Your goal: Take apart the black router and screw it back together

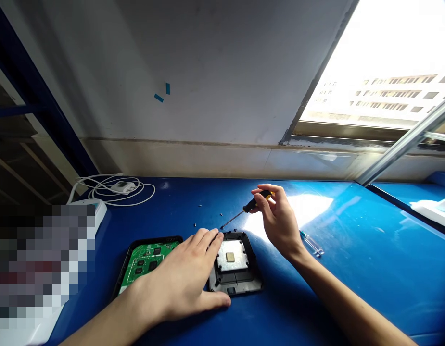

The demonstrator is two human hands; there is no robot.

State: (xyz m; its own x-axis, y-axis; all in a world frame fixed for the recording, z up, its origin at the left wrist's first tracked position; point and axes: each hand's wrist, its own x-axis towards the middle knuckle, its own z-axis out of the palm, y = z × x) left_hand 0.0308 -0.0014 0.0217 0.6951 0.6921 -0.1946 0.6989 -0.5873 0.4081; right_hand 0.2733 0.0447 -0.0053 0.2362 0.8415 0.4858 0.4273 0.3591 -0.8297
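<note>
My right hand (278, 218) grips a black and yellow screwdriver (250, 205), its shaft slanting down to the left. The tip is near the back left corner of a black plastic cover (240, 278), which carries a silver metal plate (238, 262) with a small tan square pad (230, 257). Across the left side of this cover lies my left hand (189, 269), fingers extended and thumb spread by the front edge. Partly hidden behind that hand is a green circuit board (146, 259) in a black housing. Several small screws (221, 214) lie behind the cover.
A coiled white cable with an adapter (123, 187) lies at the back left of the blue table (171, 197). At far left stands a white device (99, 209), mostly pixelated. Clear-handled small tools (311, 243) lie beside my right forearm. Behind is a wall.
</note>
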